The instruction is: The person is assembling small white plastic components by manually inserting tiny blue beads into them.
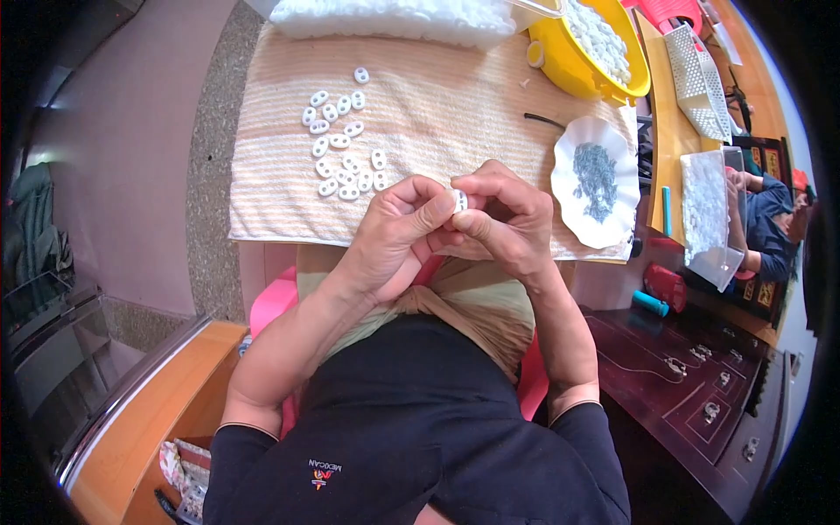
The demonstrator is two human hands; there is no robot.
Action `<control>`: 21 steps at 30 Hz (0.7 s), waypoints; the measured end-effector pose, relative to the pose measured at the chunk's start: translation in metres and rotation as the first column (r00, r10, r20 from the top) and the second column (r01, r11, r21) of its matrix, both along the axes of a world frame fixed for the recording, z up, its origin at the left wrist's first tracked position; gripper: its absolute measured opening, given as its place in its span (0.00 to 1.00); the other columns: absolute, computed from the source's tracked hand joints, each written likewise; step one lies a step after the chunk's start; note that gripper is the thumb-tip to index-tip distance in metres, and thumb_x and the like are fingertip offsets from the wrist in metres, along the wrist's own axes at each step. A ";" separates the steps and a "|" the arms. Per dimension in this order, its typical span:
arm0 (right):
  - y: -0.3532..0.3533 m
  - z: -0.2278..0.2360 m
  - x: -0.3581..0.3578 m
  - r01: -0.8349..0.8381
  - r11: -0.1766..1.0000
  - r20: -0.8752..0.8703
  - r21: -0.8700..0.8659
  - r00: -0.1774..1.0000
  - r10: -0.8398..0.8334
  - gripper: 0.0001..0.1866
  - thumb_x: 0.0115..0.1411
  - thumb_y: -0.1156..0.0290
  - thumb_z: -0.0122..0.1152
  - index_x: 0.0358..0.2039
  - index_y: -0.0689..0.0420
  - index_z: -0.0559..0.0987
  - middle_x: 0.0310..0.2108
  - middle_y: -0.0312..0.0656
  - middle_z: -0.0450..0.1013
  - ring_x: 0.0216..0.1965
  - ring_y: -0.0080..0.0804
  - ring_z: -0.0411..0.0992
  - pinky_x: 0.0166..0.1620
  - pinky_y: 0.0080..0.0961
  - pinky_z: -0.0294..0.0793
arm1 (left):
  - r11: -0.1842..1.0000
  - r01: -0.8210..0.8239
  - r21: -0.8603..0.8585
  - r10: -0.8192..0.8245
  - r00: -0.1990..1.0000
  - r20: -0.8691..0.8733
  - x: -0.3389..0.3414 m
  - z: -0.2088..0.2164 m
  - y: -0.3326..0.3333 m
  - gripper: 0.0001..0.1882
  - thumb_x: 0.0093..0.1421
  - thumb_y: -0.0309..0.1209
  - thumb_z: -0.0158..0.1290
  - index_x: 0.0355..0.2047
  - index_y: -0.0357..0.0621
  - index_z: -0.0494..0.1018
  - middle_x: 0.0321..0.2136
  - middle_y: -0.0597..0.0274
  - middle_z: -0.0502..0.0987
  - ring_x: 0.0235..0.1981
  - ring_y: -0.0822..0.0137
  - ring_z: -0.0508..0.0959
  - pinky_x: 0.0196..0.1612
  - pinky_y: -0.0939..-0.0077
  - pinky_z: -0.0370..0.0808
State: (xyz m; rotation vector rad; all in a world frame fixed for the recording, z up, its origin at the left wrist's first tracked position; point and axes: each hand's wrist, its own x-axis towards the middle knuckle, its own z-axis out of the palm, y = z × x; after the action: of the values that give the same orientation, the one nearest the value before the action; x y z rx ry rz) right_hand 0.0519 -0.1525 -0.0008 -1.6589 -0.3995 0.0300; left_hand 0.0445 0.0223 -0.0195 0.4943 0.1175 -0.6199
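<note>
In front of my body, a small white oval plastic piece (460, 202) with dark marks is pinched between both hands. My left hand (401, 229) is closed, its thumb and fingertips on the piece's left side. My right hand (509, 217) grips the other side with thumb and forefinger. Past my left hand, several like white oval pieces (342, 141), each with two dark holes, lie loose on the striped towel (455, 105). Right of my right hand stands a white wavy-edged plate (570, 203) with a heap of tiny dark grey parts (597, 179).
A clear box of white pieces (394, 19) and a yellow basin (547, 39) of white parts stand at the far edge. A thin black stick (542, 118) lies near the plate. At right are a white basket (696, 83), another clear box (707, 210) and a co-worker (774, 223).
</note>
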 end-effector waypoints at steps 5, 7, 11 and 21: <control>0.000 0.000 -0.002 0.011 1.000 -0.043 0.013 0.999 -0.011 0.16 0.52 0.78 0.67 0.42 0.66 0.78 0.30 0.37 0.71 0.31 0.21 0.67 0.36 0.16 0.65 | 0.999 0.012 -0.044 -0.012 1.000 -0.006 0.002 0.002 0.000 0.07 0.62 0.31 0.54 0.35 0.41 0.72 0.33 0.62 0.77 0.33 0.74 0.77 0.39 0.78 0.79; 0.000 -0.001 -0.003 0.025 0.999 -0.034 0.036 0.999 -0.023 0.16 0.52 0.77 0.68 0.42 0.66 0.78 0.30 0.37 0.70 0.31 0.21 0.67 0.37 0.16 0.65 | 0.998 0.018 -0.066 -0.018 1.000 -0.011 0.002 0.002 0.001 0.07 0.63 0.31 0.53 0.36 0.41 0.72 0.33 0.62 0.77 0.33 0.73 0.77 0.39 0.77 0.79; 0.000 -0.002 -0.003 0.019 0.999 -0.013 0.041 1.000 -0.018 0.17 0.52 0.76 0.68 0.42 0.66 0.78 0.29 0.37 0.70 0.32 0.21 0.67 0.37 0.16 0.65 | 0.997 0.018 -0.076 -0.018 1.000 -0.006 0.003 0.002 0.001 0.07 0.63 0.31 0.53 0.37 0.41 0.72 0.33 0.62 0.77 0.33 0.73 0.77 0.39 0.77 0.79; 0.001 0.002 -0.005 0.029 1.000 0.034 0.005 0.999 -0.029 0.16 0.51 0.78 0.68 0.41 0.66 0.78 0.29 0.38 0.72 0.31 0.21 0.67 0.35 0.16 0.66 | 0.999 -0.004 -0.051 0.004 1.000 -0.003 -0.001 0.002 -0.001 0.06 0.63 0.30 0.53 0.36 0.41 0.72 0.33 0.62 0.76 0.33 0.73 0.77 0.39 0.77 0.79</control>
State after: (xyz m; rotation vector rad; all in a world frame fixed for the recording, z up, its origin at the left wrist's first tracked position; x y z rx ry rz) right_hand 0.0472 -0.1514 0.0017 -1.6621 -0.4009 -0.0201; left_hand 0.0434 0.0217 -0.0180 0.4437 0.1056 -0.6183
